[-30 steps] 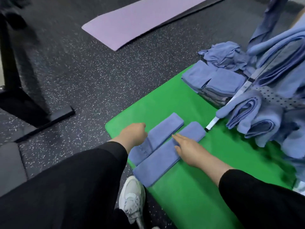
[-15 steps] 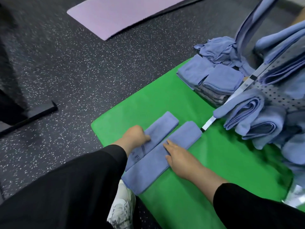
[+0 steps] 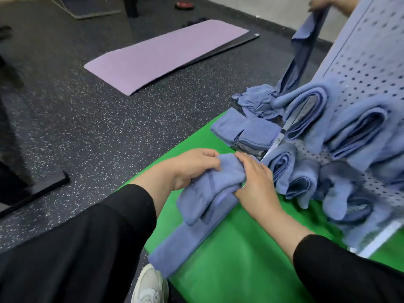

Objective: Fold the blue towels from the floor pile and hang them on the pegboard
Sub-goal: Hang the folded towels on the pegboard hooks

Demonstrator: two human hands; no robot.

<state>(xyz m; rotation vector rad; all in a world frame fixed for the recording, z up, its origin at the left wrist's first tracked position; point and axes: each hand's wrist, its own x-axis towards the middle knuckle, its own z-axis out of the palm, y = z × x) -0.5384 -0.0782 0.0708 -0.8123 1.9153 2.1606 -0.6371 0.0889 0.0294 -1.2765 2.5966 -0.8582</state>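
The folded blue towel (image 3: 209, 193) lies on the green mat (image 3: 240, 259), its long axis running toward the pegboard (image 3: 369, 62), with left hand (image 3: 194, 165) and right hand (image 3: 255, 182) both curled around its far end

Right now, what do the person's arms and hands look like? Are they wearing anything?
Both arms wear long black sleeves, the left sleeve and the right sleeve, each pushed back so the forearm shows. The left hand and right hand are bare: no gloves, rings, watch or bracelet visible.
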